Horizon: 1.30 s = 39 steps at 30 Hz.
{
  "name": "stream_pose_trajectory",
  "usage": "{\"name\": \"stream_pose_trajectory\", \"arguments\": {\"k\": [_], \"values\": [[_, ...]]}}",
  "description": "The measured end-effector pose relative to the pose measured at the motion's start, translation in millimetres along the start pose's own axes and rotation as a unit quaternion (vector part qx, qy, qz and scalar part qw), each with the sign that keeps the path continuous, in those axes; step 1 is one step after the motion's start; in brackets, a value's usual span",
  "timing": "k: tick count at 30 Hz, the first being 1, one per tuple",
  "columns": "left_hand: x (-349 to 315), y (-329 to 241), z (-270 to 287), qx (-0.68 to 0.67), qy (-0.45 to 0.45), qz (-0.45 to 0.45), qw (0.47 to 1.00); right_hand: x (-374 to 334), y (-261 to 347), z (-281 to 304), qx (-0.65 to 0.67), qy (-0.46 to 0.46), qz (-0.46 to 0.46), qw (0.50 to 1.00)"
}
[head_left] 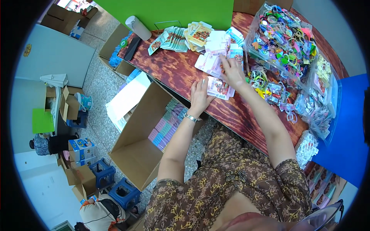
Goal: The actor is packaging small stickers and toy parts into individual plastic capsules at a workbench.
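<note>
At the table's near edge, my left hand (pixel 199 95) has its fingers and thumb around the left side of a small flat printed carton (pixel 218 87). Farther off, my right hand (pixel 232 72) reaches over a loose pile of pink and white flat cartons (pixel 210 63); its fingers are stretched out and touch the pile. Whether they pinch one is hard to see. More flat cartons fan out behind, some yellow (pixel 199 34) and some green-edged (pixel 175 40). Below my left forearm stands a large open cardboard box (pixel 135 134) with rows of small purple and green packs (pixel 167 125).
A clear bin (pixel 283 42) heaped with colourful trinkets stands at the right, beside bagged small items (pixel 314 111). A white cylinder (pixel 138 27) and a black object (pixel 132 48) sit at the table's far left. Blue stools (pixel 102 171) and a seated person (pixel 102 213) are at lower left.
</note>
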<state>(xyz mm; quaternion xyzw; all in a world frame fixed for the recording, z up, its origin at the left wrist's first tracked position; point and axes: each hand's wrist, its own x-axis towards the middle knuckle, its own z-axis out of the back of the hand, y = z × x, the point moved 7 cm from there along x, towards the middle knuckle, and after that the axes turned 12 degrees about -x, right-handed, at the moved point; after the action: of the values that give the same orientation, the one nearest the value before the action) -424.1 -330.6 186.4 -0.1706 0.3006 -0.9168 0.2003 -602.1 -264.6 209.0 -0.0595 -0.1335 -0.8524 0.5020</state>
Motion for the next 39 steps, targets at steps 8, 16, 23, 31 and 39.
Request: {"name": "stream_pose_trajectory", "arguments": {"k": [8,16,23,31,39], "values": [[20.6,8.4,13.4,-0.031,0.001,0.030,0.999,8.3,15.2,-4.1,0.022,0.048,-0.045,0.998],[52.2,23.1,19.9,0.011,-0.107,-0.021,0.994,0.7,-8.1,-0.3,0.203,-0.110,-0.131,0.964],[92.8,21.8,-3.4,-0.103,-0.139,0.065,0.983,0.7,-9.8,-8.4,0.183,-0.161,-0.213,0.946],[117.6,52.1,-25.5,-0.484,-0.158,0.184,0.841,37.6,-34.0,-34.1,0.213,0.114,-0.290,0.926],[136.1,56.6,-27.4,-0.513,-0.019,0.242,0.823,56.6,-44.2,-34.5,0.267,0.116,-0.317,0.903]]}}
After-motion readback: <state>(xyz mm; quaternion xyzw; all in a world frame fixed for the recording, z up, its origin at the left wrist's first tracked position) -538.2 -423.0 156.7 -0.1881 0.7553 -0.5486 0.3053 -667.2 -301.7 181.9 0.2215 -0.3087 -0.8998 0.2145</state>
